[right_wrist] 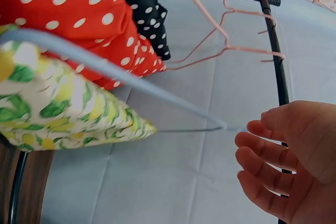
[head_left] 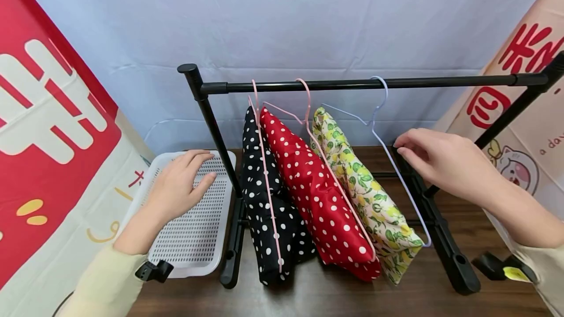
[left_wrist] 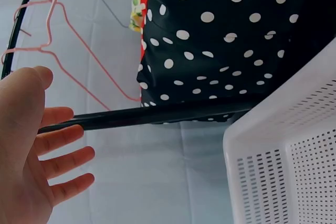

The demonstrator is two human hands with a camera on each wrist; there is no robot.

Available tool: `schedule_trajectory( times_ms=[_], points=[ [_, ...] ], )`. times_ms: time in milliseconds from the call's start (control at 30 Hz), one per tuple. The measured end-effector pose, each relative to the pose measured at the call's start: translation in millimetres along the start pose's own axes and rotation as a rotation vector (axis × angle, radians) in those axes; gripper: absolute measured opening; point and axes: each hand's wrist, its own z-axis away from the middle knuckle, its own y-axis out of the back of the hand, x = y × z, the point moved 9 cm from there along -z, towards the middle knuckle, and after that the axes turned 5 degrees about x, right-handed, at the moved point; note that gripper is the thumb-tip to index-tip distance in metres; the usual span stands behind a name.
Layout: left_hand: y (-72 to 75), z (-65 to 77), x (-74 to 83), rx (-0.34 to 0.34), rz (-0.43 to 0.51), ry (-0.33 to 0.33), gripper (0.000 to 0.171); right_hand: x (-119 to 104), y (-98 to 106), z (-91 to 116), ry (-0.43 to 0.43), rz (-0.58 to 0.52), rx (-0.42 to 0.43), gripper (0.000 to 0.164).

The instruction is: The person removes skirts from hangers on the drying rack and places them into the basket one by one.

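Observation:
On the black rack's rail (head_left: 423,82) hang a black polka-dot cushion (head_left: 264,194), a red polka-dot cushion (head_left: 317,194) and a lemon-print cushion (head_left: 363,185). Pink hangers (head_left: 307,106) carry the first two, while a pale blue hanger (head_left: 398,172) carries the lemon one. My left hand (head_left: 180,185) hovers over the white basket, left of the rack post, its fingers extended and holding nothing. To the right of the blue hanger is my right hand (head_left: 440,160), fingers loosely bent. In the right wrist view that hand (right_wrist: 294,156) has nothing between thumb and fingers.
The white perforated basket (head_left: 194,238) stands left of the rack on the dark wooden table (head_left: 185,300). Rack feet (head_left: 464,280) reach forward at both sides. A pale cloth (head_left: 282,23) hangs behind, with printed cloths (head_left: 53,111) at either side.

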Motion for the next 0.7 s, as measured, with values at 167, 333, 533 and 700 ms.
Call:
schedule_trajectory(
  times_ms=[167,333,533,700],
  points=[
    [-2.0,-2.9,3.8,0.015,0.028,-0.006,0.039,-16,1,-11,0.062,-0.039,0.037,0.016],
    [-5.1,-6.0,6.9,0.021,0.043,-0.008,0.039,-29,-2,-23,0.107,-0.099,0.052,0.016],
    [-9.4,-8.0,9.1,0.018,0.054,0.007,0.041,-45,-4,-36,0.14,-0.169,0.061,0.015],
    [-12.7,-9.7,11.2,0.015,0.069,0.015,0.04,-58,-8,-50,0.157,-0.195,0.047,0.014]
  ],
)
